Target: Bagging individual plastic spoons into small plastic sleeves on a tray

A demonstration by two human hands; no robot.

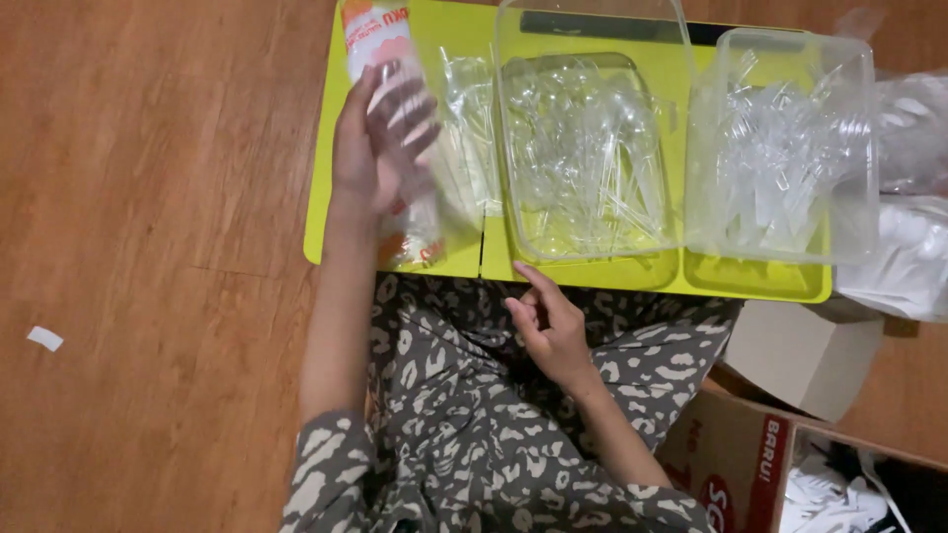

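Left hand: reaching up toward the upper left of the frame, fingers spread loosely and showing through a clear plastic sleeve with orange print; seemingly inside or behind the film, blurred, so grip not certain.
Sleeve position: lying over the left part of the yellow-green table, just left of the clear tubs.
Sleeve axis: running top to bottom of the frame, tilting slightly; printed end pointing to the top edge, lower end hanging at the table's near edge, probably being kept stretched out for easy filling.
Right hand: resting lower centre over the patterned lap, fingers half curled, index tip touching the table's near rim, gripping nothing.
Tubs: two clear tubs of clear plastic cutlery sitting side by side, upper centre and upper right, staying within easy reach.
Lower right: cardboard box standing open on the wooden floor.
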